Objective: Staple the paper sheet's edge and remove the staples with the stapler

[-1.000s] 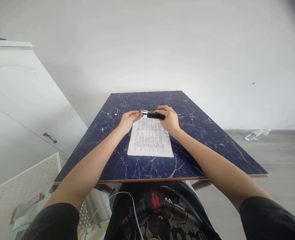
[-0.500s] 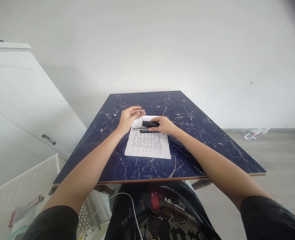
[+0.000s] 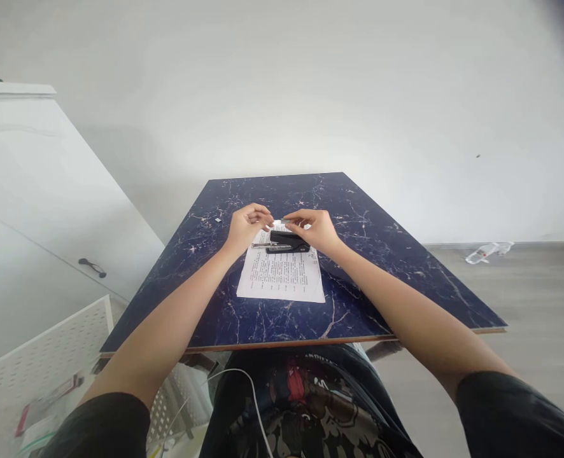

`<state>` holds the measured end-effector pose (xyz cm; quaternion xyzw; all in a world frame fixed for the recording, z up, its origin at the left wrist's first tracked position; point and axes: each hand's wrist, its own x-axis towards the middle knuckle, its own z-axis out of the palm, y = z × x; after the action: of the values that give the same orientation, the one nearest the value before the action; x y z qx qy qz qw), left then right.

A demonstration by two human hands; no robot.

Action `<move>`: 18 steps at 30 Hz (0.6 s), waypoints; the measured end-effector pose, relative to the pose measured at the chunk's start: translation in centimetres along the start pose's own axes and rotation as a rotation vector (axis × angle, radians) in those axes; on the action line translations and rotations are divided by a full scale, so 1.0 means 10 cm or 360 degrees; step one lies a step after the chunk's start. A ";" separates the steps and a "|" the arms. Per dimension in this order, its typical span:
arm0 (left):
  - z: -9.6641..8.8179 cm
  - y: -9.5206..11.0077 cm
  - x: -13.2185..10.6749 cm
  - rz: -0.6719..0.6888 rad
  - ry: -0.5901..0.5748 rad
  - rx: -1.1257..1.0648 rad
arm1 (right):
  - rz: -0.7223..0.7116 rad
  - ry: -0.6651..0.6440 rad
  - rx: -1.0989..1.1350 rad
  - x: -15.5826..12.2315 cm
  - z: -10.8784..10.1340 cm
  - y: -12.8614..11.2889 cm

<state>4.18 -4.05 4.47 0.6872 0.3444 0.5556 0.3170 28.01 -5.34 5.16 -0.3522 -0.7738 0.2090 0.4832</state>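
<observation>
A black stapler (image 3: pixel 289 240) lies on the printed sheets (image 3: pixel 282 280), its metal staple rail (image 3: pixel 265 245) sticking out to the left. Just above it, my right hand (image 3: pixel 313 228) pinches a small grey strip of staples (image 3: pixel 286 221) between thumb and fingers. Facing it from the left is my left hand (image 3: pixel 249 224), its fingers loosely curved and a little apart, close to the strip's left end. I see nothing clearly held in it.
The sheets rest on a dark blue marbled table (image 3: pixel 244 324). A tiny pale piece (image 3: pixel 218 220) lies on its left part. To the left stand a white cabinet (image 3: pixel 48 191) and a perforated white basket (image 3: pixel 48 343). A clear plastic item (image 3: pixel 489 252) lies on the floor at right.
My right hand has let go of the stapler and moved up to the staple strip. The strip has passed from my left hand to my right. The stapler stays on the paper.
</observation>
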 end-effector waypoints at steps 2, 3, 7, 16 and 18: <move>-0.20 -0.07 0.05 0.0004 0.0219 0.0258 | 0.0204 0.0027 -0.0161 0.06 -0.14 0.20; -0.32 -0.12 0.07 -0.0029 0.0321 0.0476 | 0.0337 0.0030 -0.0263 0.08 -0.23 0.33; -0.84 -0.39 0.10 -0.0243 0.0351 0.1543 | 0.0788 0.0007 -0.0714 0.11 -0.62 0.91; -1.15 -0.59 0.12 -0.0687 0.0015 0.1876 | 0.0860 0.0326 -0.0847 0.09 -0.80 1.36; -1.16 -0.56 0.14 -0.0633 0.0017 0.1849 | 0.0792 0.0323 -0.0836 0.09 -0.77 1.32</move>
<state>-7.70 0.85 2.72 0.6676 0.7140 0.2107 -0.0135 39.13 3.97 0.37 -0.6603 -0.6400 0.0785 0.3850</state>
